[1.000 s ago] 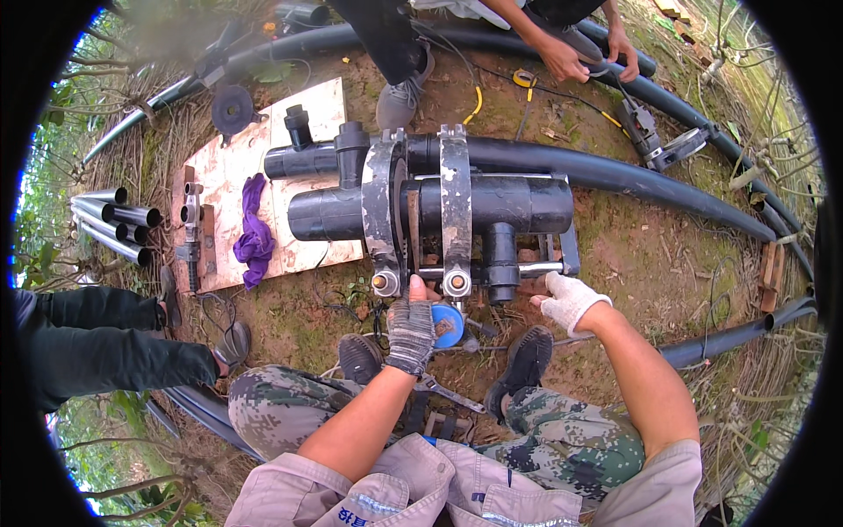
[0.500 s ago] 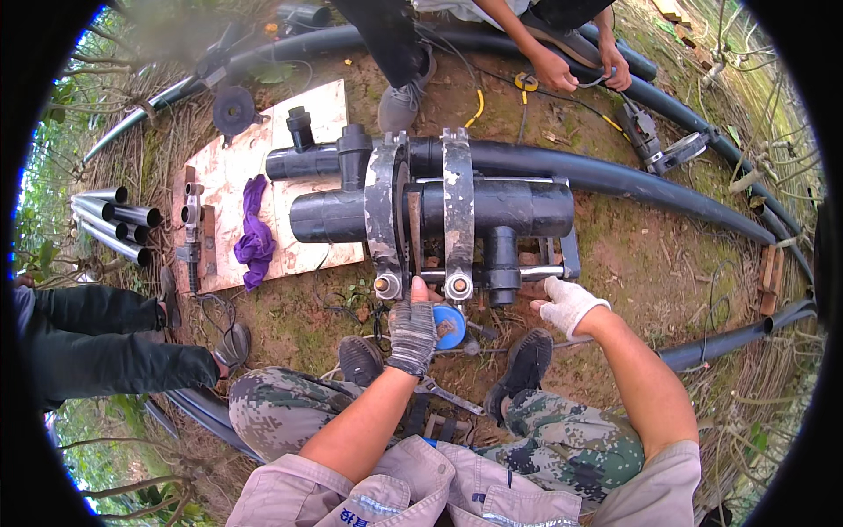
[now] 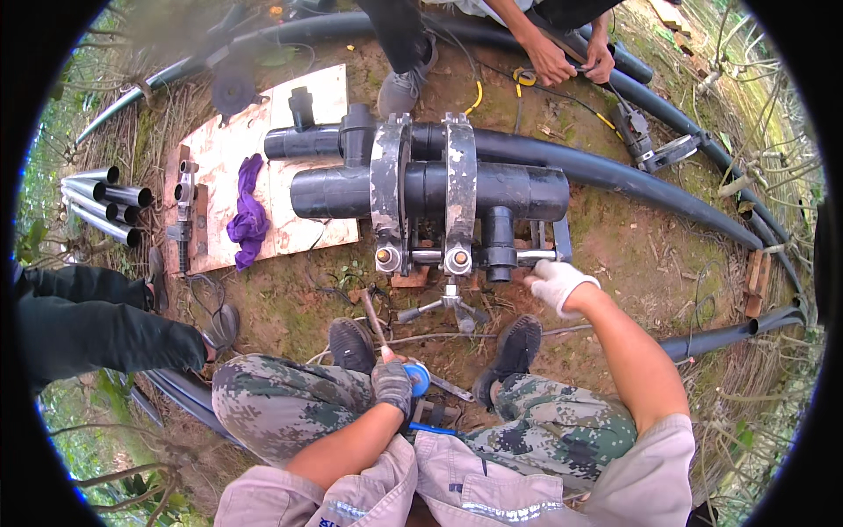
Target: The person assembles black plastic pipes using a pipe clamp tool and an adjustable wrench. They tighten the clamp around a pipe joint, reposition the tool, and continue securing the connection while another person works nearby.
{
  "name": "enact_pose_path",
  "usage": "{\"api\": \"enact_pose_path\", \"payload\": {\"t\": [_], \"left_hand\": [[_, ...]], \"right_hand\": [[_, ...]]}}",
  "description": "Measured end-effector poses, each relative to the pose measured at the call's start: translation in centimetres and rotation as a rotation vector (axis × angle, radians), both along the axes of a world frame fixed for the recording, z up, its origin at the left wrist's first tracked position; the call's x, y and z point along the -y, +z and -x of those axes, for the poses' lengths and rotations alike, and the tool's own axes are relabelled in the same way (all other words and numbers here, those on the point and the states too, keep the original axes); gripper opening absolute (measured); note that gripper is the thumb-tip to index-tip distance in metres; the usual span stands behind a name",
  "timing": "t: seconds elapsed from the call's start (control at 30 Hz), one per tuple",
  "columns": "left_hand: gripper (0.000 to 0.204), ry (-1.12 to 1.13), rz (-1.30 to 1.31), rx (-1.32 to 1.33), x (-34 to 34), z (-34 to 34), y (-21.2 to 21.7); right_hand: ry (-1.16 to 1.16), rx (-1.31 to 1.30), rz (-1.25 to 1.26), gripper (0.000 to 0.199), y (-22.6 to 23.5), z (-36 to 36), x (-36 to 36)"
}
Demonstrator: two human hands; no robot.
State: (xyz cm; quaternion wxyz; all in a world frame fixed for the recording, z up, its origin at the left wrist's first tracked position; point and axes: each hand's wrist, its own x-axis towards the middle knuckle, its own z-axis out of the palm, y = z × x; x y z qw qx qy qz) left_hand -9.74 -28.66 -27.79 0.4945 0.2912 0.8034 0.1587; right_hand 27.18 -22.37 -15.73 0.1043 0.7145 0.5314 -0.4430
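Note:
My left hand (image 3: 392,386), in a grey work glove, is closed around a long narrow brown strip (image 3: 374,316) that points up and away from my lap. A blue round disc (image 3: 418,379) sits against the same hand; whether it is joined to the strip I cannot tell. My right hand (image 3: 562,285), in a white glove with bare fingertips, hovers by the right end of the clamp frame (image 3: 562,241), fingers apart and holding nothing. Before me two scuffed metal ring clamps (image 3: 461,198) surround a thick black pipe (image 3: 522,193) with a side branch (image 3: 500,244).
A spanner (image 3: 451,388) and a three-armed screw handle (image 3: 450,307) lie between my shoes. Left stand a board (image 3: 303,237) with a purple cloth (image 3: 249,220) and short pipes (image 3: 105,211). Opposite, a co-worker's hands (image 3: 575,66) hold a cable; another person's legs (image 3: 105,307) are left.
My left hand has drawn the strip out from between the clamps and brought it down toward my lap with the blue disc. My right hand stays near the frame's end.

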Motion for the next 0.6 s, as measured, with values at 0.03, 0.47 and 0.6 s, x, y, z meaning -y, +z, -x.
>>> {"api": "enact_pose_path", "payload": {"t": [0.03, 0.47, 0.6], "left_hand": [[0.059, 0.091, 0.051, 0.06, -0.4, -0.4, 0.1], [0.027, -0.312, -0.523, 0.211, -3.5, -4.7, 6.4], [0.033, -0.388, -0.678, 0.534, -5.3, -10.9, 13.8]], "right_hand": [[-0.118, -0.012, -0.053, 0.05, -0.5, -1.1, 0.5], [-0.408, 0.202, -0.975, 0.031, 4.6, 1.6, -1.7], [0.078, 0.47, -1.161, 0.053, 6.9, -0.5, -3.1]]}}
